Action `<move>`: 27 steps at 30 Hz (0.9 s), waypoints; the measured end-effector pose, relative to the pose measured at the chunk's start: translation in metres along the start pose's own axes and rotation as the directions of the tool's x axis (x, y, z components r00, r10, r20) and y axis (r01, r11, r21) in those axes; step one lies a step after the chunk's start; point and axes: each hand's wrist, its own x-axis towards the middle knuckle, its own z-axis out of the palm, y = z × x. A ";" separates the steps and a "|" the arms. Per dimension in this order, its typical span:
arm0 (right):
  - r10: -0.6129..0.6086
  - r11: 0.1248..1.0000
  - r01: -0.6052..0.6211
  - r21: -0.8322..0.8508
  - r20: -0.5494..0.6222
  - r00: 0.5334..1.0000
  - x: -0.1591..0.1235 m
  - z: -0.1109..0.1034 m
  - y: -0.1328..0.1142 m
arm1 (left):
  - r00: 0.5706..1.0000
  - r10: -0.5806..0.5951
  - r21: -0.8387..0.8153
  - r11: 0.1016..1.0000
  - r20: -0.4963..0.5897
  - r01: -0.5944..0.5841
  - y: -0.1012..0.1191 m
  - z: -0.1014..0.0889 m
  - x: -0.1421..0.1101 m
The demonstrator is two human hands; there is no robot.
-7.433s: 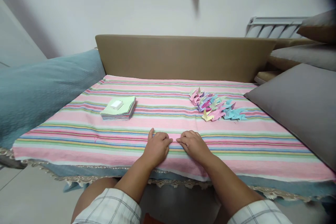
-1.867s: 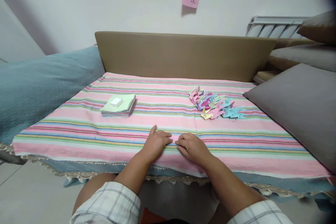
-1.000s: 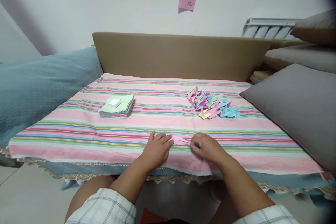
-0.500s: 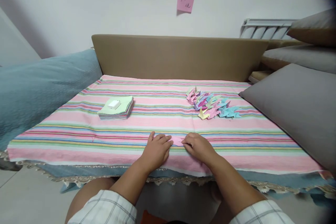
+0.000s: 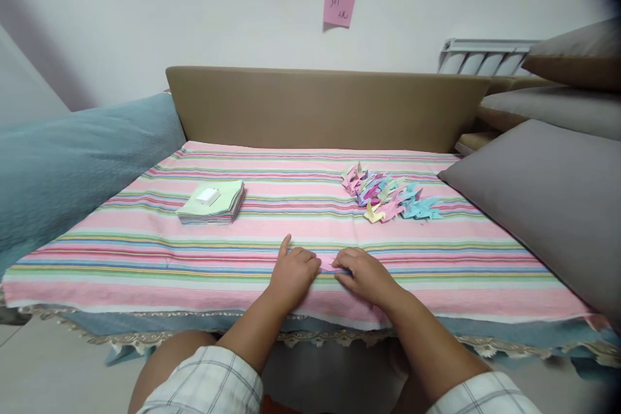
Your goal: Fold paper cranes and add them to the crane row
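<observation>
From the head camera, the folded pink paper (image 5: 327,264) lies flat between the two hands, not far in from the front edge of the striped cloth (image 5: 291,184). The left hand (image 5: 294,275) has its fingertips on the paper's left end, one finger lifted away; the right hand (image 5: 363,273) has its fingers bent down onto the other end. I can't tell from here whether either one is pinching the paper or just pressing it.

Their forearms cross the front edge, where lace trim (image 5: 330,337) hangs below. Striped cloth stretches out to both sides of the hands, and beyond them up to the brown backrest (image 5: 315,110). A blue armrest (image 5: 87,162) bounds the left, and a grey cushion (image 5: 538,207) overlaps the cloth on the right.

Ahead to the left sits a squared paper stack (image 5: 231,195) with a small white block (image 5: 208,196) on top; ahead to the right, a heap of folded paper shapes (image 5: 388,200).

On the wall, a pink note (image 5: 340,3) reads "301", with a scrawl underneath that I can't make out.
</observation>
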 end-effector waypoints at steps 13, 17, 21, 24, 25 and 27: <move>0.339 0.426 -0.174 0.888 0.022 0.941 0.016 0.009 -0.020 | 0.855 -0.513 -0.794 0.486 0.079 0.366 0.015 -0.017 0.012; 0.377 0.333 -0.143 0.932 0.008 0.926 0.020 0.014 -0.032 | 0.811 -0.557 -0.898 0.245 0.177 0.365 0.021 -0.011 0.010; 0.374 0.317 -0.099 0.943 -0.029 0.927 0.022 0.018 -0.035 | 0.790 -0.586 -0.914 0.195 0.181 0.355 0.022 -0.007 0.007; 0.398 0.342 -0.113 0.933 -0.035 0.917 0.023 0.021 -0.034 | 0.775 -0.599 -0.923 0.151 0.200 0.354 0.022 -0.003 0.005; 0.404 0.338 -0.123 0.933 -0.026 0.915 0.024 0.022 -0.034 | 0.770 -0.604 -0.924 0.141 0.205 0.356 0.021 -0.002 0.005; 0.407 0.315 -0.146 0.938 0.006 0.914 0.024 0.022 -0.034 | 0.763 -0.612 -0.928 0.121 0.209 0.351 0.021 -0.001 0.005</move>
